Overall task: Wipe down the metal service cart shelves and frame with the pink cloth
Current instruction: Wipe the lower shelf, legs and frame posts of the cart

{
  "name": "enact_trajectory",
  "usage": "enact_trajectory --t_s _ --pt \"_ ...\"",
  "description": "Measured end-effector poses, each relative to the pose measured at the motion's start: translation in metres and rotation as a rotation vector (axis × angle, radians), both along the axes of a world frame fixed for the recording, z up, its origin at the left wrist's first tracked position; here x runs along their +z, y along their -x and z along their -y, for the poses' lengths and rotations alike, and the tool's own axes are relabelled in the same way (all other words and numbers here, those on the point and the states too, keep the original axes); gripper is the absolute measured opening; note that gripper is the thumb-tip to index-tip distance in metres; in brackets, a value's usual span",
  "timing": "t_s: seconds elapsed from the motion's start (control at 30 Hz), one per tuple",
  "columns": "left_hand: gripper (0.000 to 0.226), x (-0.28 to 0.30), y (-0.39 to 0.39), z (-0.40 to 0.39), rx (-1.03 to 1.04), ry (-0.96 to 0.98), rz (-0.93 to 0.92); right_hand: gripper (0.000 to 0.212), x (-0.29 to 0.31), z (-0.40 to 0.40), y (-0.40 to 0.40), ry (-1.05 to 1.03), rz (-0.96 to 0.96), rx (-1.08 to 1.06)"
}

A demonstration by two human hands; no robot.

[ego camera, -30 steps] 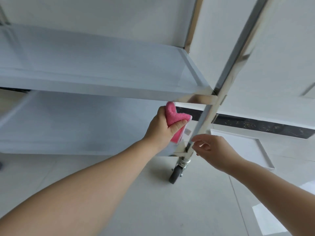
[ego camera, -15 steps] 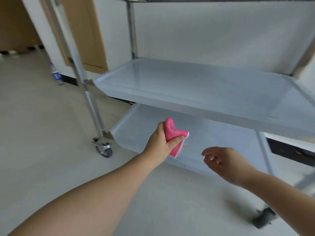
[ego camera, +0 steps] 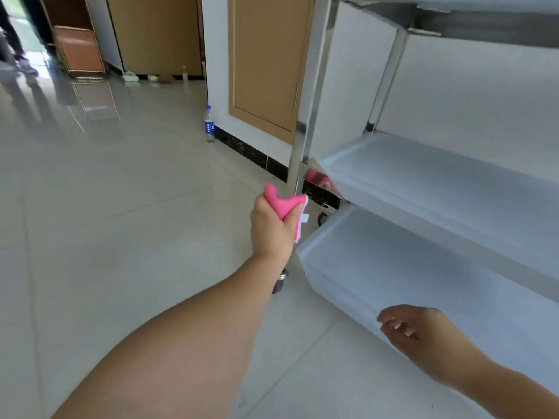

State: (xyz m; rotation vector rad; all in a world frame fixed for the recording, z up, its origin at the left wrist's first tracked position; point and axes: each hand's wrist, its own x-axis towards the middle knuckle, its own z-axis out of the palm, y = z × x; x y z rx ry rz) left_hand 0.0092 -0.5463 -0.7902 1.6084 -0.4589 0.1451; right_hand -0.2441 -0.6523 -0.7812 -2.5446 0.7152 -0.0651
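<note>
So the pink cloth (ego camera: 286, 208) is bunched up in the left hand (ego camera: 273, 229), fingers wrapped tight around it, a white tag hanging off the cloth's right edge. It's held up right next to the cart's front left post (ego camera: 304, 122), just below where the middle shelf (ego camera: 447, 182) meets it, and I can't tell if the cloth actually touches the metal. You can see a pink reflection in the shiny corner bracket there. The bottom shelf (ego camera: 402, 273) sits just right of that hand. The right hand (ego camera: 423, 337) is down low over the front edge of the bottom shelf, fingers loosely curled, holding nothing. A caster wheel (ego camera: 278, 285) peeks out behind the left wrist. Further off, a Pepsi bottle (ego camera: 209, 124) stands on the tiled floor (ego camera: 106, 207) by the wall
</note>
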Motion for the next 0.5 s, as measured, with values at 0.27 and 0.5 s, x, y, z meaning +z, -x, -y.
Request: enact_trajectory --t_s 0.27,0.5 --pt "0.058 0.010 -0.023 0.046 -0.006 0.031 -0.010 0.028 -0.009 -0.004 -0.031 -0.016 -0.029 -0.009" --pt "0.072 0.010 -0.039 0.057 0.158 -0.002 0.039 0.027 -0.014 0.003 -0.039 -0.028 -0.052 -0.008"
